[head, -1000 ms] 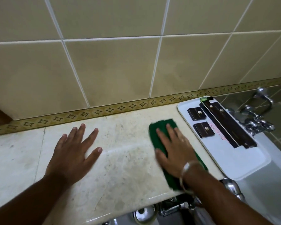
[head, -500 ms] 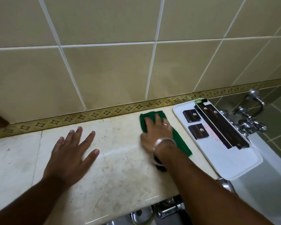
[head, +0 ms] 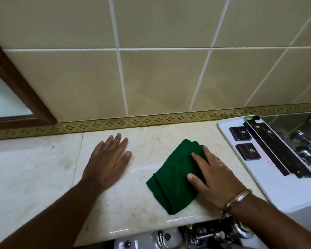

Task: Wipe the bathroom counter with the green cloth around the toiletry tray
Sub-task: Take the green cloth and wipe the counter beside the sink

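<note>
A folded green cloth point(head: 174, 175) lies flat on the pale marble counter point(head: 43, 169). My right hand point(head: 215, 178) presses down on the cloth's right side, fingers spread over it, a bangle on the wrist. My left hand point(head: 108, 159) rests flat on the bare counter to the left of the cloth, fingers apart and holding nothing. The white toiletry tray point(head: 280, 186) sits at the right end of the counter, a short gap from my right hand. It carries two small dark boxes point(head: 248, 151) and long dark boxes point(head: 276, 151).
A tiled wall with a patterned border point(head: 151, 121) closes the counter's back edge. Chrome taps point(head: 309, 146) stand beyond the tray at far right. A wooden frame point(head: 20, 90) is at the left. Below the counter's front edge are a white fixture and metal fittings point(head: 205, 234).
My right hand has drawn the cloth back from the wall toward the counter's front and turned it, more cloth now showing left of the hand. The left hand stays flat. The view shifted left.
</note>
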Motion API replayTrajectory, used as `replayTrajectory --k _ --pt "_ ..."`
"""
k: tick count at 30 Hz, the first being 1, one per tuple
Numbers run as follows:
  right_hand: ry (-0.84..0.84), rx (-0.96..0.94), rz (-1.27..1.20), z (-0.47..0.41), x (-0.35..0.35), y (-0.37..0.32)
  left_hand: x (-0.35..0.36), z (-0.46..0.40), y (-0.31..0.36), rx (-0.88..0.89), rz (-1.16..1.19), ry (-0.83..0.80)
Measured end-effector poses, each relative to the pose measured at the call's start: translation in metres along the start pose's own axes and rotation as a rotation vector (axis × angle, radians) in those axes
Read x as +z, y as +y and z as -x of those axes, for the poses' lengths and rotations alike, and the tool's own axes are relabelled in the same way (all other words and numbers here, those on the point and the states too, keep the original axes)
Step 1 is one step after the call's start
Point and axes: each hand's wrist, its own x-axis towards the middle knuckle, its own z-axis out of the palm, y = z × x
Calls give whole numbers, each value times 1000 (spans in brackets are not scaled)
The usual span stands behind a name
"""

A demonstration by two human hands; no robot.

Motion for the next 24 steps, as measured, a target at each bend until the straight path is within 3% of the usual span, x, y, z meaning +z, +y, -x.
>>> replayTrajectory --k 4,10,11,15,18,24 --pt "-54 -58 91 -59 15 -19 5 -2 -3 4 23 32" --pt "-110 -251 130 -130 30 -125 -12 28 16 -116 427 222" --pt "-123 -272 131 -130 33 -134 -14 39 20 -98 371 209" --pt "-131 -281 112 -128 34 -156 -28 74 5 93 -225 -108" --pt "-135 -405 85 -130 27 -207 -71 90 -45 112 -439 -227" --pt "-59 -588 346 -136 22 -289 -127 124 -149 -315 -597 -348"
